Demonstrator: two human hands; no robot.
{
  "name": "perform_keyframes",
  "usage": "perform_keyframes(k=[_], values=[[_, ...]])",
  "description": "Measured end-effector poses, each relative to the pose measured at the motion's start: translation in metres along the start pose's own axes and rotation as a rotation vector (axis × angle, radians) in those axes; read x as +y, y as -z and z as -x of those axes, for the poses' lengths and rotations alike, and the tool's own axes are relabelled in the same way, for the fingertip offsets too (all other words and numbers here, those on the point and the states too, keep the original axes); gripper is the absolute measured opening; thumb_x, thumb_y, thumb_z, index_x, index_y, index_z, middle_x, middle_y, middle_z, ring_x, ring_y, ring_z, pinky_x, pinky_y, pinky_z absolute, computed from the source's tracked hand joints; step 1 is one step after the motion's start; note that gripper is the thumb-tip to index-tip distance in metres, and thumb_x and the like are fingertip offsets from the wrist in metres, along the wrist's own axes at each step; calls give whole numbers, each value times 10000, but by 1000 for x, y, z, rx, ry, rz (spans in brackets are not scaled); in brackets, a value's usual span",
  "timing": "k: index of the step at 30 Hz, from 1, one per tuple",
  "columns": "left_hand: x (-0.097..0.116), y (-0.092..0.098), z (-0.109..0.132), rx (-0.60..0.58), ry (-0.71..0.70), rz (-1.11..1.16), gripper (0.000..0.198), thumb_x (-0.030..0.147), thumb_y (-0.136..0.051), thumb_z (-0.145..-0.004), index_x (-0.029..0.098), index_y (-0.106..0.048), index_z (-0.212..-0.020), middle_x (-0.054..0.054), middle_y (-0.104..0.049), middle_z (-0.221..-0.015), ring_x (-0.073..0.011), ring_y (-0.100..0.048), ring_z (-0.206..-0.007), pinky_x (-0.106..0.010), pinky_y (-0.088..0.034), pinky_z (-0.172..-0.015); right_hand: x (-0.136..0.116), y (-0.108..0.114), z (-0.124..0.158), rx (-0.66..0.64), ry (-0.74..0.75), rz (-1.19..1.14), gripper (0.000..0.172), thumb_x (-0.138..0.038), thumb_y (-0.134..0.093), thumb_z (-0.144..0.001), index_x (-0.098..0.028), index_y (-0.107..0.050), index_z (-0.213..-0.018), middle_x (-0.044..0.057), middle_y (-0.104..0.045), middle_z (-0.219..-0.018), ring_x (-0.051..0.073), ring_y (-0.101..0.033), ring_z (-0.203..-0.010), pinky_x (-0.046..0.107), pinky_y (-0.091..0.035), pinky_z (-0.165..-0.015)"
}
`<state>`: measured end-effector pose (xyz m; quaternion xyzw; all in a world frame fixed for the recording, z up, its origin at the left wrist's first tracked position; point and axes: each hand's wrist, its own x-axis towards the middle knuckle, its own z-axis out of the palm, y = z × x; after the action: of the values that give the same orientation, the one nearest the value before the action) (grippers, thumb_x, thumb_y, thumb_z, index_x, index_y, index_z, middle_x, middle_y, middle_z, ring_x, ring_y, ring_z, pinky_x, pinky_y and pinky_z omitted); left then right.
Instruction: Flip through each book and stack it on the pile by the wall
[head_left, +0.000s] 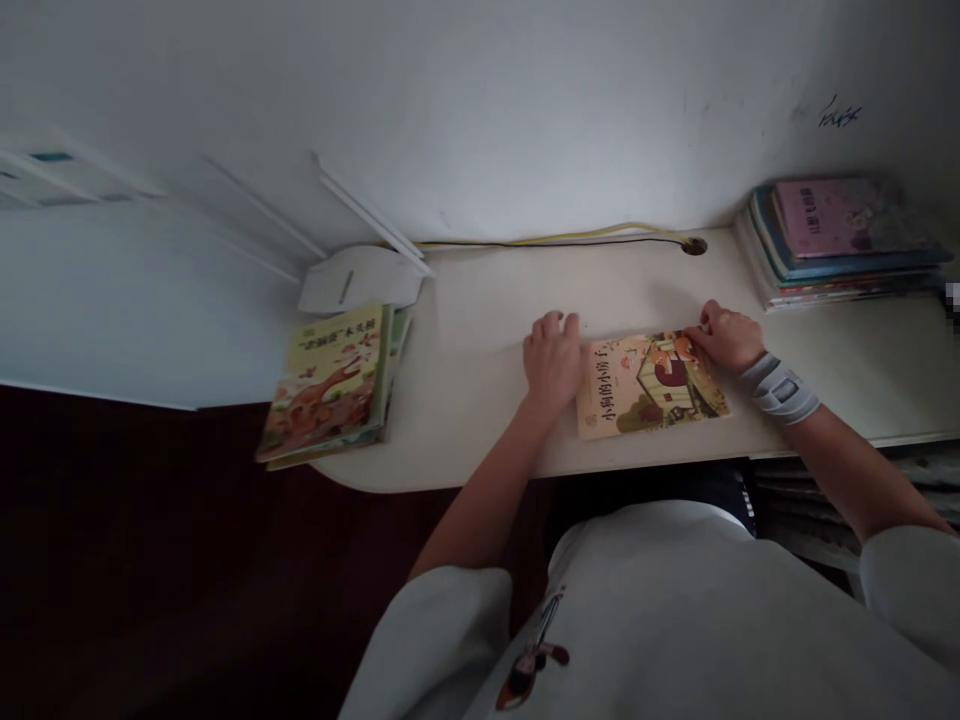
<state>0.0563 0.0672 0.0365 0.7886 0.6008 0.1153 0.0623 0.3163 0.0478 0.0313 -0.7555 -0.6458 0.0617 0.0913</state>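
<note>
A picture book (651, 385) lies flat on the cream desk (480, 300), its cover showing Chinese title text and a dog at a wooden kennel. My left hand (552, 362) rests on the desk with curled fingers, its side right by the book's left edge. My right hand (724, 337) lies at the book's far right corner, with its fingertips over the cover's top edge. I cannot tell whether those fingers grip the book. A grey wrist support (778, 390) wraps my right wrist.
A stack of books (840, 245) stands at the desk's back right corner. Another book pile (322, 385) overhangs the left end of the desk. Yellow and black cables run along the wall into a grommet hole (694, 246). A white plastic bracket (360, 280) stands at back left.
</note>
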Motion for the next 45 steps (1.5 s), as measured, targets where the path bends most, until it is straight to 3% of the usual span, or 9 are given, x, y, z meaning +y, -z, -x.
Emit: perform_keyframes(k=[4, 9, 17, 23, 29, 32, 36, 41, 45], values=[[38, -15, 15, -106, -283, -113, 503, 325, -304, -958, 138, -365, -1421, -132, -256, -1549, -315, -162, -1437, -566, -161, -1135, -12, 1, 10, 94, 204, 179, 258, -275, -473, -897, -182, -667, -1040, 143, -622, -1133, 279, -572, -1009, 359, -450, -750], [60, -34, 24, -221, -304, -107, 711, 563, -194, -938, 100, -255, -1473, -174, -221, -1552, -338, -156, -1438, -631, -134, -1111, -37, -10, 21, 115, 419, 224, 325, -214, -376, -937, -144, -676, -1041, 154, -608, -1232, 271, -529, -1143, 445, -340, -1018], [42, -37, 25, -144, -336, -57, 605, 443, -225, -959, 105, -304, -1455, -141, -294, -1533, -313, -245, -1409, -560, -145, -1131, -18, -31, 20, -77, 588, 100, 757, -583, -221, -939, -13, -361, -1418, 208, -345, -1488, 304, -284, -1395, 488, -208, -1126], [10, -24, 22, -62, -202, -38, 487, 337, -299, -952, 91, -456, -1342, -171, -505, -1365, -287, -435, -1269, -454, -251, -1103, 0, -29, 21, -80, 465, 88, 783, -632, -174, -920, -80, -317, -1456, 170, -305, -1518, 293, -241, -1416, 492, -217, -1124], [9, -12, -8, -85, -164, -87, 346, 303, -357, -936, 101, -624, -1021, -186, -625, -1033, -295, -553, -1043, -419, -407, -898, -5, -32, 25, -54, 434, 99, 781, -620, -163, -925, -61, -359, -1433, 170, -347, -1498, 299, -268, -1403, 494, -224, -1121], [6, -12, -29, -155, -75, 157, 285, 362, -495, -879, 135, -640, -788, -154, -631, -904, -288, -570, -989, -390, -403, -863, -7, -32, 26, -44, 431, 107, 759, -606, -169, -932, -67, -383, -1422, 162, -371, -1488, 291, -298, -1390, 484, -244, -1115], [-9, -10, -43, -234, 65, 539, 365, 351, -658, -744, 185, -471, -478, -60, -561, -620, -258, -594, -864, -335, -415, -782, -6, -33, 26, -28, 421, 103, 710, -585, -199, -940, -95, -415, -1406, 143, -385, -1484, 279, -319, -1382, 479, -255, -1111], [-28, -6, -17, -239, 172, 756, 292, 380, -464, -864, 168, -573, -696, -42, -629, -667, -175, -624, -689, -286, -473, -633, -6, -36, 26, 7, 408, 55, 644, -551, -251, -946, -110, -480, -1355, 137, -439, -1450, 274, -367, -1355, 466, -270, -1109], [-23, -10, 13, -357, 389, 1293, 237, 375, -542, -835, 151, -616, -843, -88, -705, -788, -180, -665, -708, -317, -537, -664, -5, -43, 24, 40, 409, -1, 584, -507, -315, -944, -104, -516, -1316, 168, -450, -1433, 289, -366, -1352, 470, -266, -1118]])
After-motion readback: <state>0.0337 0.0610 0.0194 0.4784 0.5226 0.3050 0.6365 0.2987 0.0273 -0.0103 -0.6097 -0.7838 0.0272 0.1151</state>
